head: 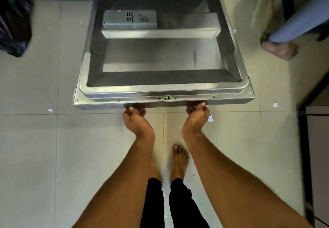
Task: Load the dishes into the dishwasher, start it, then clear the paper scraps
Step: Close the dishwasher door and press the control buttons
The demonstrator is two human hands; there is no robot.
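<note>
1. Head view. The stainless-steel dishwasher door (pixel 162 55) lies lowered, inner face up, in front of the person; its near edge sits directly above both hands.
2. The left hand (pixel 136 116) grips the underside of the door's near edge, left of the centre latch (pixel 167 97); fingers are curled up under the lip, thumb towards the top.
3. The right hand (pixel 196 113) grips the same edge, right of the latch, fingers likewise curled round the lip. Both hands are closed on the door, none holding anything else.
4. Small white paper scraps lie on the beige tiled floor (pixel 35 156): one (pixel 50 110) left of the door's near corner, one (pixel 210 118) just beside the right hand, one (pixel 275 105) further right, well apart from the door.
5. Writing: none legible. The grey plastic detergent dispenser (pixel 130 19) on the inner door carries marks too small to read.
6. Pose: both forearms extend forward and downward, wrists bent, palms turned up towards the door edge. The person's bare feet (pixel 179 162) in black trousers stand between the forearms.
7. Surroundings: a dark plastic bag (pixel 14 23) at the left; a second person's bare foot (pixel 278 48) and pale blue trouser leg at the upper right. No dishes show in this view.
</note>
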